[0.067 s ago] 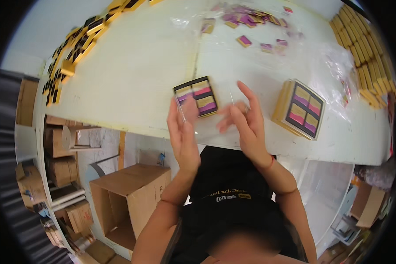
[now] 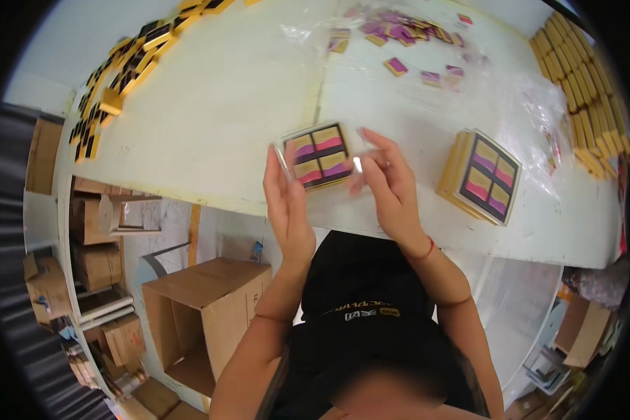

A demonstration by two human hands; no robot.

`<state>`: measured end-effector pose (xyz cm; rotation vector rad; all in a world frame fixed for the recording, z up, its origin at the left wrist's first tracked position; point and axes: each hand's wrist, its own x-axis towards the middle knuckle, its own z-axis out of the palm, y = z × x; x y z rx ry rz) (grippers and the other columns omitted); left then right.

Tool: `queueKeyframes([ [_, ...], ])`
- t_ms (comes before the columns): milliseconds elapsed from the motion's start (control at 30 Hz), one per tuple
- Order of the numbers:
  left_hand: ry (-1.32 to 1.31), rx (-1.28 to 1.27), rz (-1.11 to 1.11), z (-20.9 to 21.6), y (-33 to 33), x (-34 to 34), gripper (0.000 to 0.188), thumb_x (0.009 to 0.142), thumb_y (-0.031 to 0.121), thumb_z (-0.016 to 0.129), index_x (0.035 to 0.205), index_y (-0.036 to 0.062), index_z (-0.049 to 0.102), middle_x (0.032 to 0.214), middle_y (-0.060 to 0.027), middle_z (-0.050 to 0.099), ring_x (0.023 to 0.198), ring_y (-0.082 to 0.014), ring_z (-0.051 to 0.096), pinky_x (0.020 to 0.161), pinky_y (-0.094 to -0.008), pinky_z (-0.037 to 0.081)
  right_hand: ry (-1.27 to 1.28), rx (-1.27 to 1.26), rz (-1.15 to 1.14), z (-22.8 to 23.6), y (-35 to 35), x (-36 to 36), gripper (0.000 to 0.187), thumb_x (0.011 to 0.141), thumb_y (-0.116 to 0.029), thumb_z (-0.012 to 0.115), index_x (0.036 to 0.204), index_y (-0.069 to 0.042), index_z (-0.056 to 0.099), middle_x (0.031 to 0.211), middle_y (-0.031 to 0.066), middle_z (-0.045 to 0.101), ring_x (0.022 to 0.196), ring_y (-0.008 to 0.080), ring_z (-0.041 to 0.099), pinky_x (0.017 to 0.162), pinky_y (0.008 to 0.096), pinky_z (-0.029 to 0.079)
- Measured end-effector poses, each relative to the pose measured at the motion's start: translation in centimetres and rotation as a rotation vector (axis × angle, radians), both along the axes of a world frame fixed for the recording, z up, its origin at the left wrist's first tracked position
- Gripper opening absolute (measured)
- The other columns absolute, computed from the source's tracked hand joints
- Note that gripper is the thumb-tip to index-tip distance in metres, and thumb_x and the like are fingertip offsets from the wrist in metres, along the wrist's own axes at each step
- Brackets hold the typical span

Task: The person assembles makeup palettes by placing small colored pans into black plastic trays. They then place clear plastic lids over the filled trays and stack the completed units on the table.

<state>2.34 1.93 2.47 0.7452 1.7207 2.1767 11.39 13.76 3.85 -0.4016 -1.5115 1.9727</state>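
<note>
Well, 4-pc box (image 2: 322, 155) btwn both hands (image 2: 285, 210) (image 2: 397, 199)

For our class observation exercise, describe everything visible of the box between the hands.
The squarish box shows black dividers and a golden lower edge. Four gold packs fill it, two banded purple, two pink, matched diagonally. It lies face up, slightly turned, on the white table; blur hides whether the left hand or right hand touches it.

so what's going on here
A person's left hand and right hand seem to hold a clear plastic cover near a square black-and-gold box of four gold packs banded pink or purple on the white table. Another filled, gold-sided square box stands to the right.
</note>
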Motion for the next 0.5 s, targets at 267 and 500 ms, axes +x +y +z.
queueKeyframes([
  [267,0.345,-0.302,0.142,-2.5,-0.2,-3.8,0.054,0.103,0.017,0.037,0.15,-0.0059,0.025,0.148,-0.0256,0.042,0.14,-0.031,0.038,0.121,-0.0449,0.0,-0.231,0.562,-0.236,-2.1,-0.6,-3.6,0.044,0.092,-0.003,0.061,0.135,0.001,0.052,0.115,0.0144,0.057,0.088,0.0166,0.061,0.073,0.0269,0.053],
  [500,0.098,-0.455,0.091,-2.4,0.0,-3.8,0.052,0.102,0.016,0.04,0.148,-0.0065,0.032,0.138,-0.0259,0.049,0.129,-0.0361,0.046,0.11,-0.0437,0.032,-0.325,0.416,-0.226,-2.6,-0.7,-4.5,0.045,0.089,-0.004,0.064,0.133,0.0,0.054,0.116,0.0171,0.06,0.098,0.0268,0.06,0.081,0.0347,0.05],
])
